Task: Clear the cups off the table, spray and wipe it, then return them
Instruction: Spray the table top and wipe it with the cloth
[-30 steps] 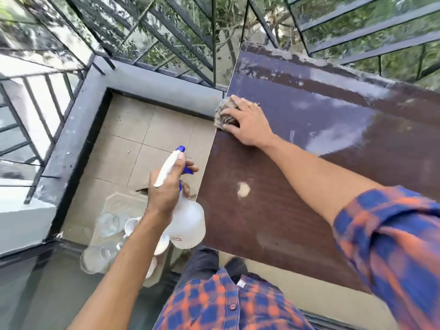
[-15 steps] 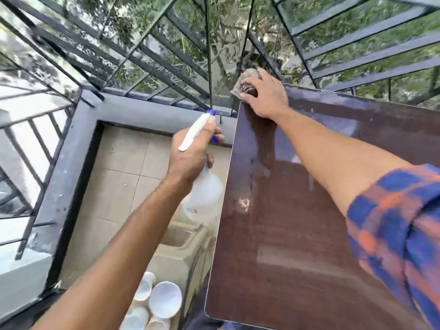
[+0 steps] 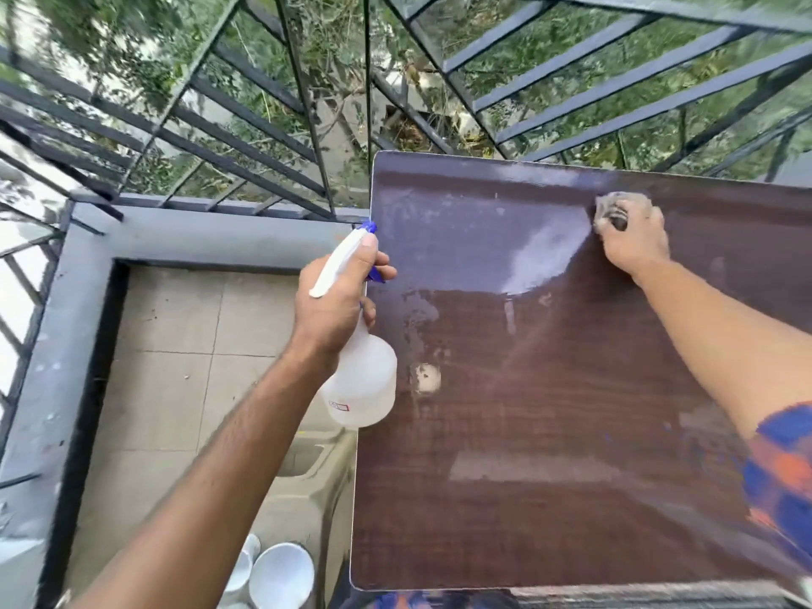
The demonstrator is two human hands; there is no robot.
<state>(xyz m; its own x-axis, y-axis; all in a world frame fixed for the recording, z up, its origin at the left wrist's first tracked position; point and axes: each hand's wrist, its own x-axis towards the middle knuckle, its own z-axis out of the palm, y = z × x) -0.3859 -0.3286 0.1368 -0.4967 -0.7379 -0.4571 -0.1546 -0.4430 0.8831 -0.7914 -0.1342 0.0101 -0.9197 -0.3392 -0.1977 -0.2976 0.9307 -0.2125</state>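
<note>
My left hand (image 3: 338,301) grips the translucent spray bottle (image 3: 364,389) beside the surface (image 3: 549,432). My right hand (image 3: 632,243) clutches a cloth (image 3: 610,204) against it. Empty white cups (image 3: 281,573) sit below.

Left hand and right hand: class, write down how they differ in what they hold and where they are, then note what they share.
The left hand grips a white spray bottle; the right hand grips a crumpled grey cloth. The left hand is held in the air beside the left edge of the brown table; the right hand presses down on the tabletop near its far edge. Shared: each holds a cleaning tool.
</note>
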